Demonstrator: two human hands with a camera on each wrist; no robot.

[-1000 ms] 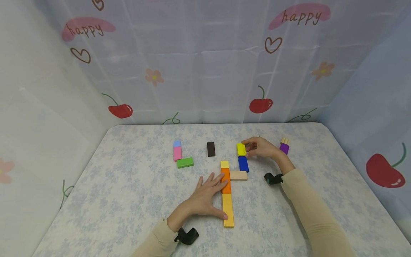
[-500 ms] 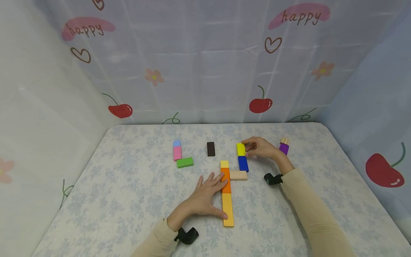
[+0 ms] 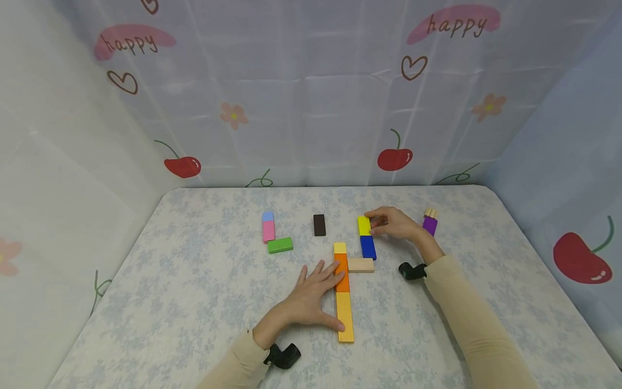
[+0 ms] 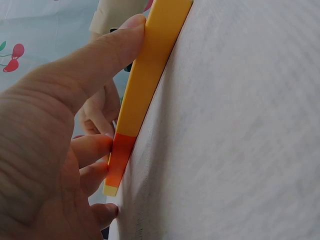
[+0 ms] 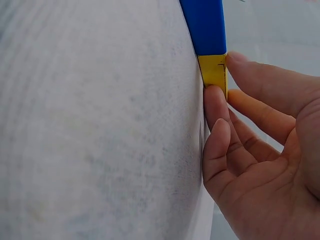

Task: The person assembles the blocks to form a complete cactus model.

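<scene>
My left hand (image 3: pixel 311 297) lies with spread fingers along a column of wooden blocks in the head view. Its fingertips touch the orange block (image 3: pixel 343 281), and the thumb (image 4: pixel 120 42) rests on the long light-orange block (image 3: pixel 345 324). A small pale-yellow block (image 3: pixel 340 248) caps the column's far end. My right hand (image 3: pixel 396 222) pinches the yellow block (image 3: pixel 364 226) at its right side, thumb near the blue block and curled fingers round the far end. The blue block (image 3: pixel 368 248) touches the yellow one end to end. The right wrist view shows this yellow block (image 5: pixel 214 69) partly behind a fingertip.
A beige block (image 3: pixel 361 265) juts right from the orange one. Farther back lie a dark brown block (image 3: pixel 319 225), a green block (image 3: pixel 280 245), a pink block (image 3: pixel 269 231) and a light-blue block (image 3: pixel 268 216). A purple block (image 3: pixel 430 225) with pale sticks sits behind the right wrist.
The yellow block and the right fingertips have shifted very slightly left. My left hand and the other blocks look the same.
</scene>
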